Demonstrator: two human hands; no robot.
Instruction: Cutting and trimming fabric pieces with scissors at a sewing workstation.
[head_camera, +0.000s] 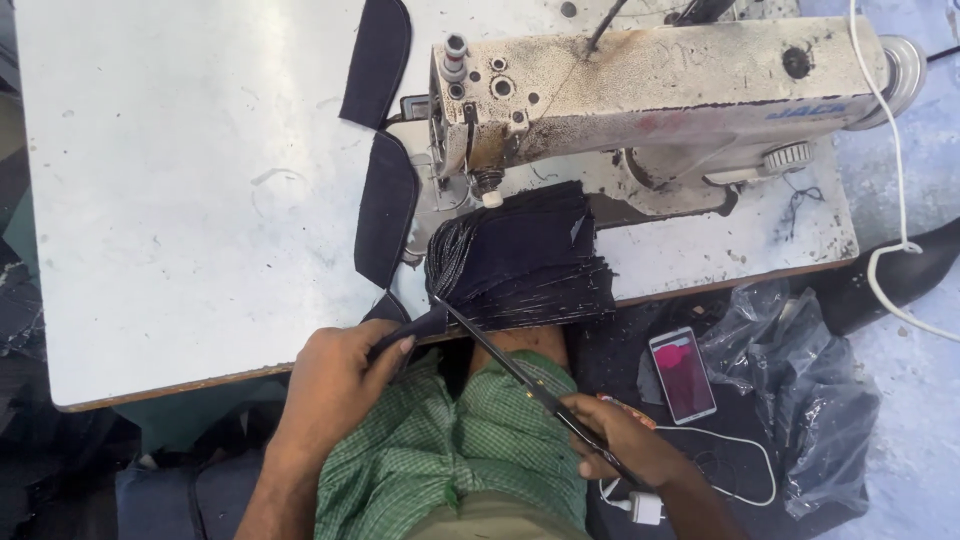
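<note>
A worn white surface carries a sewing machine, with a stack of dark cloth pieces under its head at the near edge. The left hand pinches a dark strip that runs away from it across the surface, fingers closed on its near end. The right hand grips scissors, whose long axis slants up-left so the tips meet the strip just beside the left fingers. The blades' opening is hard to make out. A phone lies to the right.

Fabric stack on table, before sewing machine
</note>
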